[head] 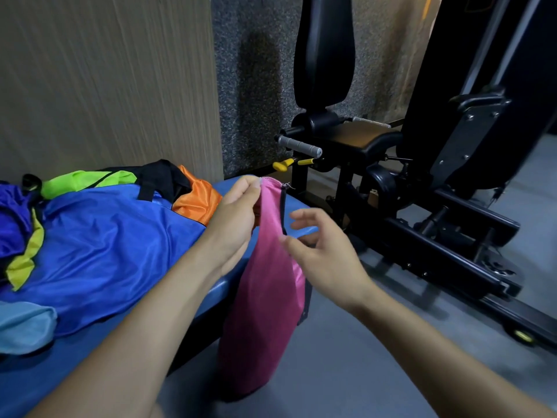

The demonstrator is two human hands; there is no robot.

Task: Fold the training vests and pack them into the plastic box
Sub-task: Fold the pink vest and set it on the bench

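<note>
Padding in smooth blue covers the surface (75, 384), which carries the waiting heap: a broad, slippery blue vest (99, 251) spread flat, with orange (197, 203), lime (87, 180) and yellow (24, 260) pieces bunched around it. Off its edge hangs a shiny pink vest (265, 312) with black trim, likely lifted so it drops straight for folding. The left hand (233, 224) pinches its top hem, while the right hand (325, 254) hovers beside the trim, its grip wide and holding nothing; no plastic box shows.
</note>
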